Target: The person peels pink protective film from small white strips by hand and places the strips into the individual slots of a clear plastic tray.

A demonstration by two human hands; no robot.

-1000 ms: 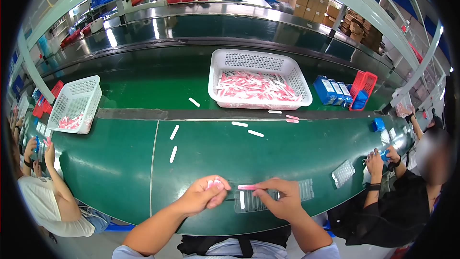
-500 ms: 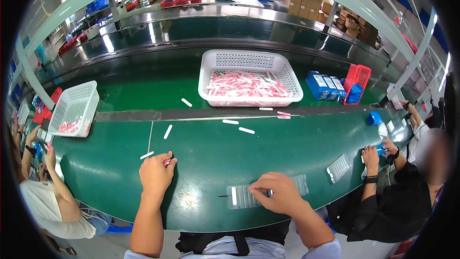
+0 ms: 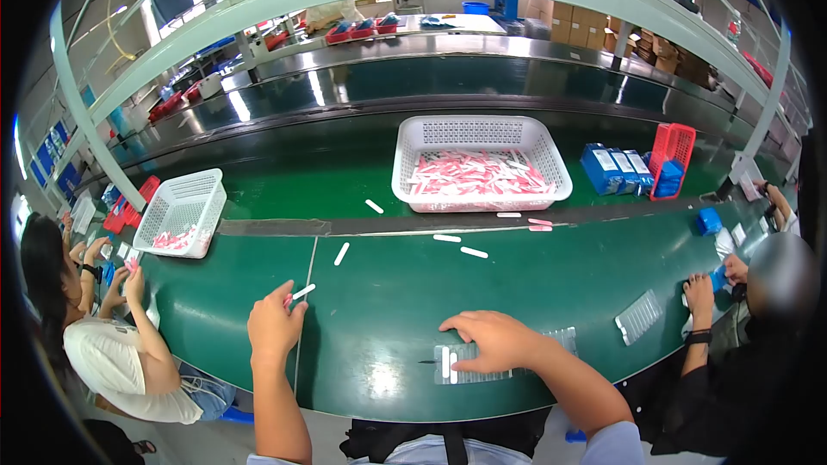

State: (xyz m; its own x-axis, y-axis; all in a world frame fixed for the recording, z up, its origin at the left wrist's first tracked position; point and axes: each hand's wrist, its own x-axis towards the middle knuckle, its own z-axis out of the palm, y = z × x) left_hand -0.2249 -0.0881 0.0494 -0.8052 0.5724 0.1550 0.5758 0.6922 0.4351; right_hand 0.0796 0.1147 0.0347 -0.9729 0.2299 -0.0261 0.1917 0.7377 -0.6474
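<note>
My left hand (image 3: 274,327) is over the green table, left of centre, its fingers curled on a small pink strip (image 3: 289,300). A white round-ended strip (image 3: 304,291) lies between its thumb and index fingertips; whether they grip it I cannot tell. My right hand (image 3: 495,343) is above a clear ribbed plastic tray (image 3: 564,342), fingers apart and index stretched to the left. Two white strips (image 3: 450,365) lie side by side in the left slots of that tray, with the right thumb close to the nearer one. The palm hides the tray's middle.
A white basket (image 3: 482,205) of pink and white strips stands ahead; a smaller one (image 3: 181,207) is at left. Loose strips (image 3: 342,254) lie between. Blue packs (image 3: 616,170), a red basket (image 3: 672,159) and another clear tray (image 3: 638,317) are at right. People work on both sides.
My right hand has opened from its pinch, and a second white strip now lies in the tray. My left hand has moved left to the loose white strip. The view has shifted.
</note>
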